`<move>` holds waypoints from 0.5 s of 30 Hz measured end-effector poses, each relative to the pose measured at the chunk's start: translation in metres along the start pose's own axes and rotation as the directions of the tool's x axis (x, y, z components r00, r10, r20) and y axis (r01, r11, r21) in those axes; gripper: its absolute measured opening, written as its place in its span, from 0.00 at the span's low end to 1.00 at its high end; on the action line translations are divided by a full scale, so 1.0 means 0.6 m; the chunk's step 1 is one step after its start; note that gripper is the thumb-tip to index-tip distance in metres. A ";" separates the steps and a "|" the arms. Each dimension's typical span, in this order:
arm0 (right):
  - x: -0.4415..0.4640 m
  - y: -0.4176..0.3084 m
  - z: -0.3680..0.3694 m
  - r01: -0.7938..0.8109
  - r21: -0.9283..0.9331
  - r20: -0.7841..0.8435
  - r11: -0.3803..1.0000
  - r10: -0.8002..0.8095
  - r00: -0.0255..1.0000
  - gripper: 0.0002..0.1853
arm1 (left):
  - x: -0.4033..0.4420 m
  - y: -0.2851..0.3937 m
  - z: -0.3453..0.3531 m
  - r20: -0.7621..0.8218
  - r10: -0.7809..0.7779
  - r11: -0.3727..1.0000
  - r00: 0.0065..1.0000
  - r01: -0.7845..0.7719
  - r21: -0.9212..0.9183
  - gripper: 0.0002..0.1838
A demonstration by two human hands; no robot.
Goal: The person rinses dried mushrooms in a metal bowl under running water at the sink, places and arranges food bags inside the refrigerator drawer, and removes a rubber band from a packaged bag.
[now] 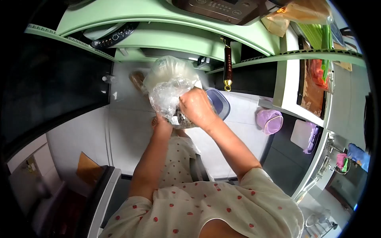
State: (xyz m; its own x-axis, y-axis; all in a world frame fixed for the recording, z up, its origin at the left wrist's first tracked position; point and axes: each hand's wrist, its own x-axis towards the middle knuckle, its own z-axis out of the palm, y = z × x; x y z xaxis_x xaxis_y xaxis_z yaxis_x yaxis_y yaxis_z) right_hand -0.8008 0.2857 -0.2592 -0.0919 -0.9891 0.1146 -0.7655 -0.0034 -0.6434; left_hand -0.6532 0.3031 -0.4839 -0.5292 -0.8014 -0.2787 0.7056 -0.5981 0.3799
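Observation:
A clear, crinkled plastic bag is held in front of my body, above the floor. Something dark and speckled shows through its lower part, but I cannot make out what it is. My right hand is closed like a fist at the bag's right side, gripping the plastic. At the lower left of the bag, my left hand holds it, with most of the fingers hidden behind the plastic. A paler, puffed-out bag part bulges just beyond.
A green shelf rack stands ahead, with a dark appliance on top. A brown-handled tool hangs from it. On the floor are a blue-grey basket and a lilac bin. A counter runs along the right.

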 end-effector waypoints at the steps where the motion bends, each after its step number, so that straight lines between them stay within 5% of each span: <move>1: 0.010 0.003 -0.005 0.025 -0.046 -0.005 0.999 -0.025 1.000 0.06 | 0.018 -0.025 -0.038 0.028 0.143 0.952 0.989 -0.145 0.271 0.26; 8: -0.006 -0.015 -0.051 0.096 -0.121 -0.071 0.988 -0.105 0.992 0.03 | 0.036 0.017 0.054 -0.103 -0.110 0.992 0.989 0.115 0.048 0.25; 15: -0.078 -0.077 -0.118 -0.061 0.209 -0.219 0.976 0.108 0.970 0.07 | -0.048 0.057 0.166 -0.071 -0.299 0.952 0.952 0.302 0.051 0.24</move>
State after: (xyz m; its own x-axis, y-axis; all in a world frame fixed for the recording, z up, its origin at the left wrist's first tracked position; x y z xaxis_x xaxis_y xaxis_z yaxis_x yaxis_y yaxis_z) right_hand -0.8063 0.3423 -0.1810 -0.3113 -0.9274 0.2077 -0.6081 0.0264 -0.7934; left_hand -0.6606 0.3061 -0.3748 -0.6810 -0.5844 -0.4413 0.4874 -0.8114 0.3225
